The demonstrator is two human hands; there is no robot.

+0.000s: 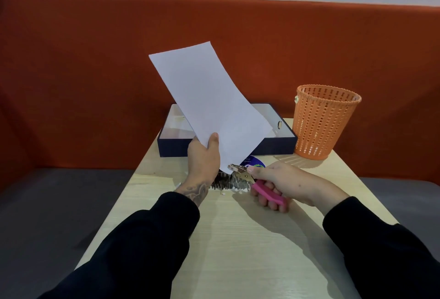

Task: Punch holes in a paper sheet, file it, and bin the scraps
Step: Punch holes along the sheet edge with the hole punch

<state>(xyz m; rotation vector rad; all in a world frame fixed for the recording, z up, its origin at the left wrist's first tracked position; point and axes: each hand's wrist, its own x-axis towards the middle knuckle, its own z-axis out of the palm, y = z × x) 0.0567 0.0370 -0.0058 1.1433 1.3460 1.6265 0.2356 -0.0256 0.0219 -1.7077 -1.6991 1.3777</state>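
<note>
My left hand (203, 155) pinches a white paper sheet (209, 103) near its lower edge and holds it up, tilted, above the table. My right hand (283, 182) grips the pink handles of a metal hole punch (240, 173), whose jaws sit at the sheet's bottom corner. Small white paper scraps (234, 190) lie on the wooden table (238, 239) just below the punch. Behind the sheet a dark blue binder (281, 141) lies on the table, partly hidden, with a metal ring (279, 124) showing. An orange mesh bin (323, 120) stands at the back right.
A round blue sticker (253, 161) lies on the table between the binder and my right hand. A dark comb-like shadow or object (221, 183) sits under the punch. An orange padded bench back (95, 72) runs behind the table; grey seats flank it.
</note>
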